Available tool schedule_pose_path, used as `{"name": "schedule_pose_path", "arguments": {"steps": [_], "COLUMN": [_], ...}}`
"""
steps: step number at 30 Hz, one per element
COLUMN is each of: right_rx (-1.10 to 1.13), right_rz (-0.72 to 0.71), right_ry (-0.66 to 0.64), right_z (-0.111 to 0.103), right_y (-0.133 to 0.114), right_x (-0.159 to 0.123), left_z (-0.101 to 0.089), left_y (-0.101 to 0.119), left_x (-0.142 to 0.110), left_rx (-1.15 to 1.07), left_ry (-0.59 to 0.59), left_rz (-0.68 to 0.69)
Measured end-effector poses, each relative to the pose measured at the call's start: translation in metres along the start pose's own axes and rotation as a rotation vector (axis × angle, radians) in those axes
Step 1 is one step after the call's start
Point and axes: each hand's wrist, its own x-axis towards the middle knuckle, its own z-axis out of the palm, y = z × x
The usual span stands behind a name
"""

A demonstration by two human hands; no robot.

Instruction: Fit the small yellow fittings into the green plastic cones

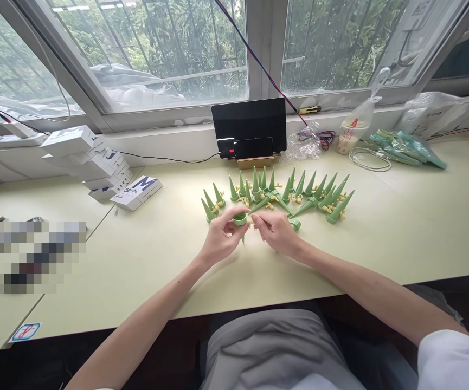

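My left hand is closed round a green plastic watering spike, its open round end up and its point downward. Close beside it, my right hand pinches a small yellow valve at the side of the spike; whether the valve is seated in it I cannot tell. Just beyond both hands stand several green spikes with yellow valves, mostly point up. A few spikes lie on their sides, one of them behind my right hand. A green cap rests by my right wrist.
A black tablet leans at the window with a phone before it. White boxes are stacked at left, one lying apart. Back right are a bagged cup and green plastic packets. The table's front edge is near me.
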Motion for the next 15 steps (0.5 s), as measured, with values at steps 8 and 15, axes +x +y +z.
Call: {"name": "schedule_pose_path", "arguments": {"steps": [8, 15], "right_rx": [0.030, 0.171], "right_rz": [-0.032, -0.024], "right_ry": [0.063, 0.021], "right_z": [0.0000, 0.0019], "right_y": [-0.0031, -0.0006], "right_x": [0.0004, -0.0013], "left_z": [0.0011, -0.0011], "left_y": [0.0054, 0.0080], "left_x": [0.0021, 0.0036], "left_rx": [-0.107, -0.140], "left_ry": [0.026, 0.036], "left_rz": [-0.105, -0.142]}}
